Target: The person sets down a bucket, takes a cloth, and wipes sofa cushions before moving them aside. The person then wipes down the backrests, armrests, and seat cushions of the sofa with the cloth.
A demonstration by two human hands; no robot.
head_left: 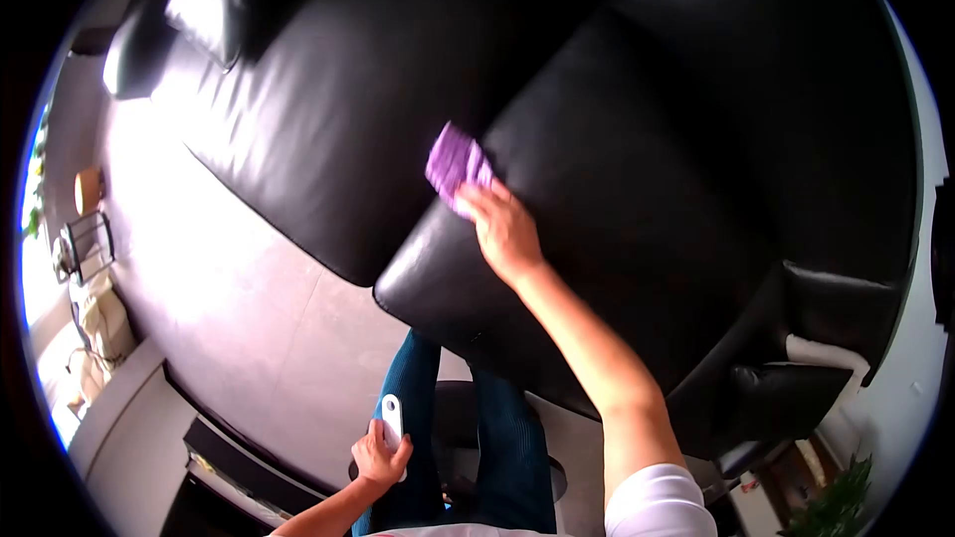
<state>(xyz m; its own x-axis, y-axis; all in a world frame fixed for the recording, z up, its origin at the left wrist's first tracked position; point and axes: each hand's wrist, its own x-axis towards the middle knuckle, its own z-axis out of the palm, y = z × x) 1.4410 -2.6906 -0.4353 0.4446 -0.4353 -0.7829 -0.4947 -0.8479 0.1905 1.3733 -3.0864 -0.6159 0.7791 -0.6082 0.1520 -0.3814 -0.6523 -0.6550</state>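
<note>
My right hand (pixel 505 237) is closed on a purple cloth (pixel 455 161), stretched out over the black leather sofa (pixel 617 189). The cloth lies at the seam between two seat cushions, and its outline is a little blurred. Low in the view, by my left thigh, my left hand (pixel 376 457) grips a white handle (pixel 392 418) with a hole near its rounded top. Whatever is at the handle's other end is hidden by the hand and the leg.
I am sitting in front of the sofa, legs in blue ribbed trousers (pixel 512 447). Grey floor tiles (pixel 259 288) stretch to the left. A dark low cabinet (pixel 234 467) stands at lower left, a green plant (pixel 836 497) at lower right. Bright windows line the left edge.
</note>
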